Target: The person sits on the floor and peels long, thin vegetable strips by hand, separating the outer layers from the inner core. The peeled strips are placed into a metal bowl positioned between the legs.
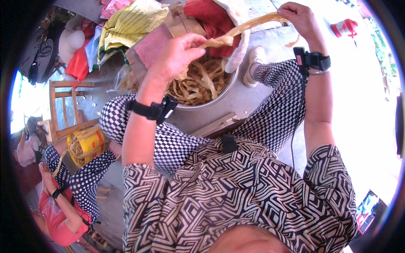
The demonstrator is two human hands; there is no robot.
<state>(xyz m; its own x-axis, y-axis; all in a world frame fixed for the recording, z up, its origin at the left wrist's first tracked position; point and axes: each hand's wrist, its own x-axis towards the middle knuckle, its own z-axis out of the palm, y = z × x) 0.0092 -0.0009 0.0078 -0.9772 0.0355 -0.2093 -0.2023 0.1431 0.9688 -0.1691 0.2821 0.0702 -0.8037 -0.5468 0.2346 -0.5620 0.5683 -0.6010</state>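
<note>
A long, pliable tan strip [250, 25] is stretched between my two hands, folded or knotted near its left end. My left hand [178, 55] pinches that end between thumb and fingers. Higher up and to the right, my right hand [299, 22] grips the other end. Below the strip stands a round metal basin [218, 100], with a heap of similar tan strips [197, 83] in it. A red cloth [218, 23] and a pale cloth [235, 63] lie over the basin's far side.
Left of the basin is a wooden board with a pink pad [153, 46], beside a yellow printed sack [129, 30]. A wooden chair [74, 109] stands farther left. Below it, a seated person [63, 202] handles a strip by a yellow bucket [91, 144]. A red container [345, 27] stands at upper right.
</note>
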